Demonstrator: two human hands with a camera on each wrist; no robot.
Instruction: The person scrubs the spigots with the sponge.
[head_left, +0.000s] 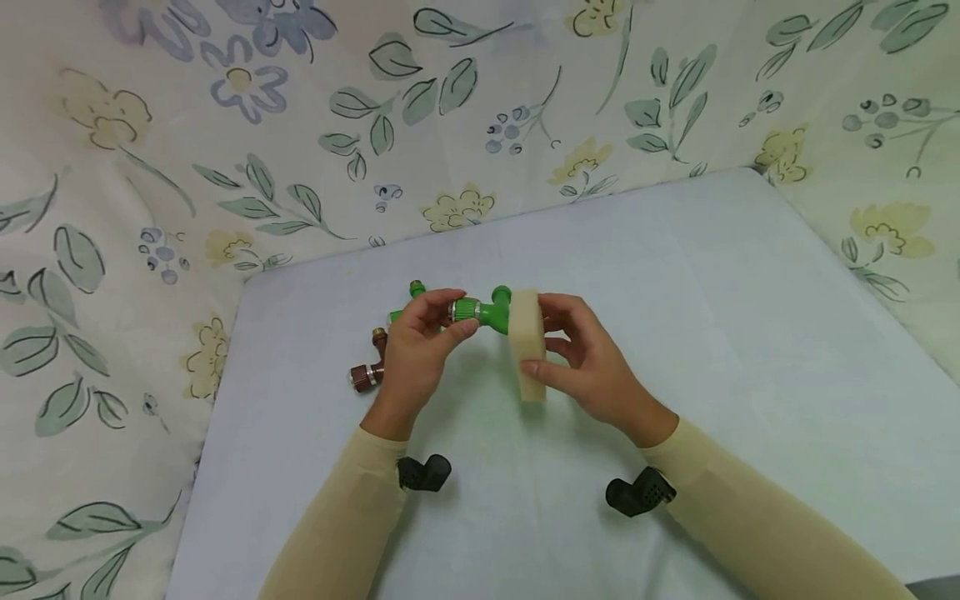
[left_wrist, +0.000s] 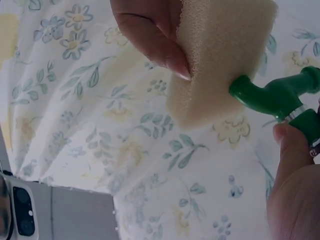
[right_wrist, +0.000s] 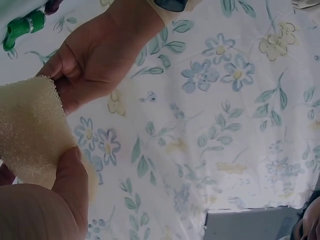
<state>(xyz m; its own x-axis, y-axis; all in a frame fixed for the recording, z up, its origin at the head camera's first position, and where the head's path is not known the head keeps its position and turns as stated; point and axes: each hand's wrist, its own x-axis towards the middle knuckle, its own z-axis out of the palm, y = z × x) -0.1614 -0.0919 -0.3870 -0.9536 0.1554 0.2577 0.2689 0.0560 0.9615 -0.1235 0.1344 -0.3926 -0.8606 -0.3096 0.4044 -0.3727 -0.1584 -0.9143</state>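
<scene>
My left hand (head_left: 412, 362) grips a green plastic tap (head_left: 493, 315) by its ribbed end, thumb in front and fingers behind. On the other side, my right hand (head_left: 596, 371) holds a pale yellow sponge (head_left: 528, 346) on edge, with the thumb on its near face. In the left wrist view one open end of the tap (left_wrist: 265, 97) is right at the broad face of the sponge (left_wrist: 227, 47). The sponge (right_wrist: 30, 127) hides the held tap in the right wrist view. Both hands are above the white table.
Left of my left hand lie a dark brown tap (head_left: 365, 377) and a second green tap (head_left: 417, 288), both partly hidden by that hand. The white tabletop (head_left: 712, 333) extends right. Floral cloth (head_left: 480, 108) hangs behind and along the sides.
</scene>
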